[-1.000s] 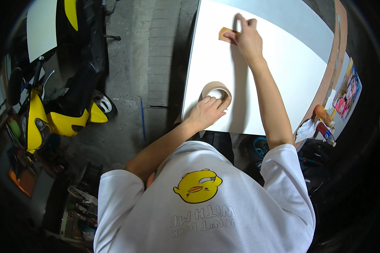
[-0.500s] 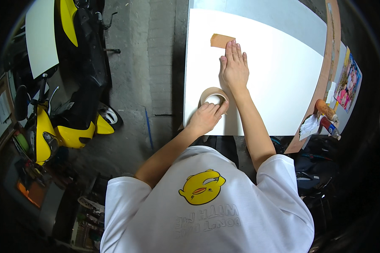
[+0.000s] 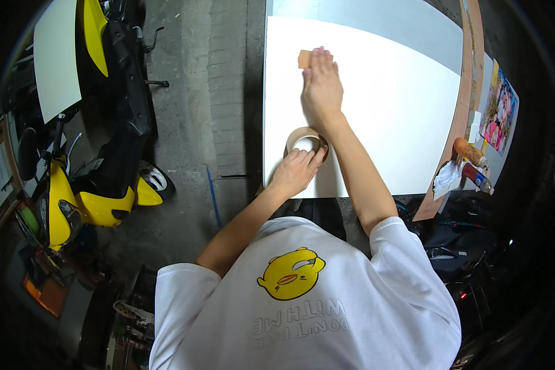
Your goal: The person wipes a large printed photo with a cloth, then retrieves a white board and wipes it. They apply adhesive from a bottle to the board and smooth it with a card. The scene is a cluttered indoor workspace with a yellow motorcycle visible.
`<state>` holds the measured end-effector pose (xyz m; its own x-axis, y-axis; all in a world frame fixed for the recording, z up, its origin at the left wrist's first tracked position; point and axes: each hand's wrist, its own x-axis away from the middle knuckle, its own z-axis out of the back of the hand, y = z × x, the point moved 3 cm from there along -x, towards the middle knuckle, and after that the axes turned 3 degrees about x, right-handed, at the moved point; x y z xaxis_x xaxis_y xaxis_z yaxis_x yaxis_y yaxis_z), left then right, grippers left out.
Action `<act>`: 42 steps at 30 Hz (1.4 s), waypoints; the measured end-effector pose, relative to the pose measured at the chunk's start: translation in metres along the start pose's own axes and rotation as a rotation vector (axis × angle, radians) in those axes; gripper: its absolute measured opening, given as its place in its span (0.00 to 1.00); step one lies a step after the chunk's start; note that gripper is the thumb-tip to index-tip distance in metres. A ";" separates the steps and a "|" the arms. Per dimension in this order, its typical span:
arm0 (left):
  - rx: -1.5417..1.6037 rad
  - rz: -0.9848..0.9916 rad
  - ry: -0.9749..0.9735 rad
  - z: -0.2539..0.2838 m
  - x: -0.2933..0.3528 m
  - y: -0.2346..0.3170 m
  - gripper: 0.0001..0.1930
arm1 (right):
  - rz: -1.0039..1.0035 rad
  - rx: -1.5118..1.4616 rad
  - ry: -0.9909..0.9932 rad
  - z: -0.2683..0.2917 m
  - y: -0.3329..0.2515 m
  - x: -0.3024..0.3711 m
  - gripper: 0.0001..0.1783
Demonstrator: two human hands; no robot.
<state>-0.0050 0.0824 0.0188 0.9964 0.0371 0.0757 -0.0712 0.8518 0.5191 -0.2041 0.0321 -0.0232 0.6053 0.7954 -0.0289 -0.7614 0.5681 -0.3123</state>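
A short strip of tan tape (image 3: 304,59) lies on a large white board (image 3: 388,111), toward its far left part. My right hand (image 3: 322,86) is stretched flat over the strip, fingers together and pointing away from me, covering much of it. Nearer to me, a wide roll of tan tape (image 3: 299,137) rests on its side on the board's near left part. My left hand (image 3: 297,169) holds the roll's near rim, with fingers curled over into the ring. The fingertips inside the ring are partly hidden.
A grey surface (image 3: 407,24) shows beyond the board. Along the right runs a wooden strip (image 3: 453,129), with a wooden-handled tool (image 3: 468,150), a red and blue tube (image 3: 476,177) and crumpled white paper (image 3: 445,179). A yellow and black motorbike (image 3: 105,200) stands at the left.
My right hand has slid left along the tape strip and now covers more of it. My left hand stays on the roll. The whole view has shifted slightly.
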 end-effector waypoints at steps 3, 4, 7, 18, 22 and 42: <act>0.002 -0.011 0.045 -0.004 0.003 -0.003 0.36 | 0.045 -0.012 -0.064 -0.007 0.002 0.026 0.29; 0.003 -0.003 0.043 -0.004 0.003 -0.003 0.34 | 0.016 -0.002 -0.065 -0.002 0.013 0.032 0.29; 0.068 0.032 0.041 -0.006 0.001 -0.005 0.31 | 0.020 -0.017 -0.016 0.005 0.022 0.010 0.28; 0.297 0.312 0.375 0.014 0.037 0.023 0.13 | 0.018 -0.229 -0.075 0.013 0.050 0.037 0.27; 0.890 0.664 0.555 0.045 0.054 0.025 0.12 | -0.221 -0.674 -0.108 0.068 0.043 0.130 0.10; 1.186 0.528 -0.340 -0.135 -0.180 0.424 0.15 | -0.381 -0.382 0.414 0.292 0.378 0.501 0.13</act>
<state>-0.2089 0.5077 0.1099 0.7894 -0.0599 0.6109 -0.6095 -0.1949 0.7685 -0.2562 0.7072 0.1220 0.9119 0.3650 -0.1878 -0.3881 0.6175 -0.6842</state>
